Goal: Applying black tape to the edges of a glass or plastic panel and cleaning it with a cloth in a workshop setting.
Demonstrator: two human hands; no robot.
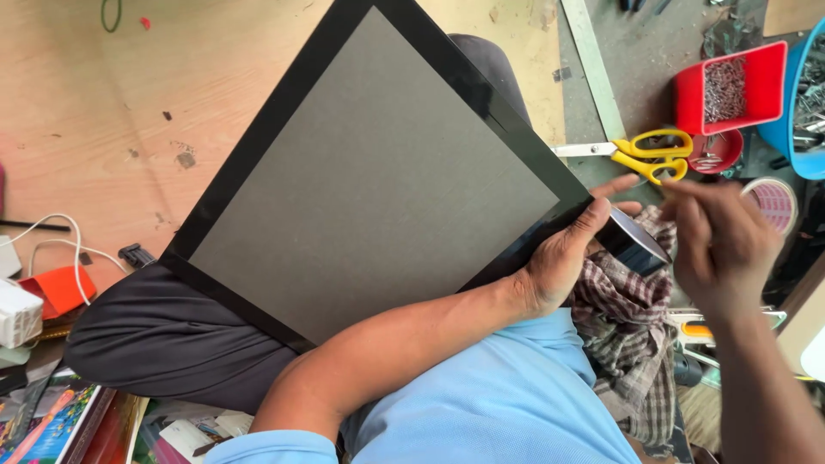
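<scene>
A light blue shirt (516,404) fills the bottom of the view, closest to the lens, with the left forearm crossing above it toward the right. The left hand (567,253) is curled around the right corner of a frame (369,167), thumb on top and fingers hidden beneath, and a roll of black tape (632,241) sits against the same hand, just past the corner; whether the fingers grip the roll or only steady it I cannot tell. The frame lies back-side up, tilted like a diamond across the person's lap, a grey backing board bordered all round by black strips, its lower edge resting on dark trousers (163,344). The right hand (718,241) hovers just right of the roll, fingers loosely bent with the fingertips drawn together and pointing left toward the tape; if anything is pinched there it is too small to see. A checked cloth (627,335) lies under both hands. Beyond them, yellow scissors (649,153) rest on the floor beside a red tray (769,60) of small metal pins and a blue tub (795,137). A plywood sheet (129,103) covers the floor at left, with a white cable (64,232) near its edge.
</scene>
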